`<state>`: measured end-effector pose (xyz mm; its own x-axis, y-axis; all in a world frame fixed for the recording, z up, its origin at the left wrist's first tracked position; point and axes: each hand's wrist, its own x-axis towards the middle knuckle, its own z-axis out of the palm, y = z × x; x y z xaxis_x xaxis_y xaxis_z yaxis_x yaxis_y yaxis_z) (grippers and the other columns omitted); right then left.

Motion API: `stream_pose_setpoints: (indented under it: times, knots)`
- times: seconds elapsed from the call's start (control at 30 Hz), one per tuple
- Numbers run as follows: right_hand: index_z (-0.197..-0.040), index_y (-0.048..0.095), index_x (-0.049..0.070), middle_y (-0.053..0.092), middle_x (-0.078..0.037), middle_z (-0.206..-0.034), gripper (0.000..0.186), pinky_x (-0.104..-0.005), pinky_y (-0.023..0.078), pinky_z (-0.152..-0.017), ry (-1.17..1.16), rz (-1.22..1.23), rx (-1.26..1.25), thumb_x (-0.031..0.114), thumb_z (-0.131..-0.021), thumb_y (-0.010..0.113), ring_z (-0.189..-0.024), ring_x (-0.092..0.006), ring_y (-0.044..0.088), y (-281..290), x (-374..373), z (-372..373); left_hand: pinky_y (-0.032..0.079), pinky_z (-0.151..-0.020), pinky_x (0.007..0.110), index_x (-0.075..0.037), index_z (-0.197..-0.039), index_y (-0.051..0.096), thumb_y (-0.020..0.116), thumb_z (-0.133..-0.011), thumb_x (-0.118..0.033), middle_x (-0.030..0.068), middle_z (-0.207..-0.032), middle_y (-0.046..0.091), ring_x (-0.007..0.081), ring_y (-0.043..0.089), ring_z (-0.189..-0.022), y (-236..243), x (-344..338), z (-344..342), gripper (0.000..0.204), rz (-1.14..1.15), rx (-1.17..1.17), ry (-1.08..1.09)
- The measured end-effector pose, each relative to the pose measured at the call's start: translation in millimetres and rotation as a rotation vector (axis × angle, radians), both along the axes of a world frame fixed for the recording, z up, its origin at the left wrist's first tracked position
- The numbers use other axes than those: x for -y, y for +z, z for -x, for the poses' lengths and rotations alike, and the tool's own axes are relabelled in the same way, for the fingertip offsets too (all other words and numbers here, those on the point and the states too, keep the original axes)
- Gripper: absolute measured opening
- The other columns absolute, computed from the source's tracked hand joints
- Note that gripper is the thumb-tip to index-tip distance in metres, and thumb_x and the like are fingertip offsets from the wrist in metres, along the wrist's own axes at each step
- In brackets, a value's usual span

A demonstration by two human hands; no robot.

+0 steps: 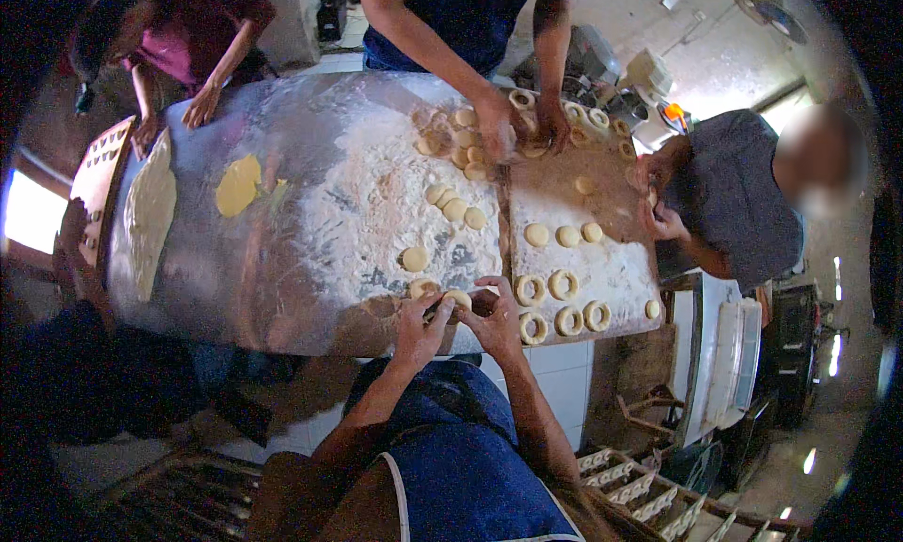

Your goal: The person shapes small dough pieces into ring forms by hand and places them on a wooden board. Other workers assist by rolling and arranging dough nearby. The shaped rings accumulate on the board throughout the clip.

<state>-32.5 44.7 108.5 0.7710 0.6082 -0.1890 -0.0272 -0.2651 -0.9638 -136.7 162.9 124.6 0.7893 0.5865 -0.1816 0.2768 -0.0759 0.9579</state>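
At the table's near edge, my left hand [419,329] and my right hand [495,322] pinch a small pale dough round [458,298] between them. The fingers of both are bent around it, partly hiding it. One dough round [423,286] lies just beyond my left fingertips, and another dough round [415,259] sits farther off on the flour. Beside my right hand, shaped dough rings [532,329] lie in rows on a floured board [621,288].
Loose dough rounds [453,209] lie mid-table on scattered flour [367,194]. Left are a yellow lump [239,186] and a long dough sheet [150,213]. Across, a person in a dark blue shirt [451,25] handles dough; others work at the left and right. Racked trays [649,490] stand behind my right.
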Motion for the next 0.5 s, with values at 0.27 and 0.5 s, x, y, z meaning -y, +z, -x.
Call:
stream_pose_setpoints:
  times: [0.27,0.5]
  knots:
    - [-0.122,0.046,0.005,0.062,-0.006,-0.088,0.053,-0.0242,0.048,-0.066,0.190,-0.281,-0.452,-0.009,-0.073,0.060,-0.076,-0.0127,0.061,21.5,18.5,-3.9,0.046,-0.090,0.029,-0.001,-0.120,0.057,0.061,-0.088,-0.007,0.0093,-0.111,0.062,0.0165,0.058,-0.103,-18.1,3.2,-11.7,0.032,0.281,0.206,-0.067]
    - [-0.088,0.059,0.000,0.063,-0.007,-0.078,0.037,-0.0266,0.042,-0.054,-0.143,0.276,-0.229,0.035,-0.096,0.049,-0.061,-0.0152,0.052,-30.3,19.2,-32.6,0.046,-0.087,0.031,-0.007,-0.118,0.041,0.051,-0.074,0.005,0.0057,-0.105,0.050,0.0162,0.054,-0.102,-31.8,22.8,-23.7,0.047,0.884,0.470,-0.081]
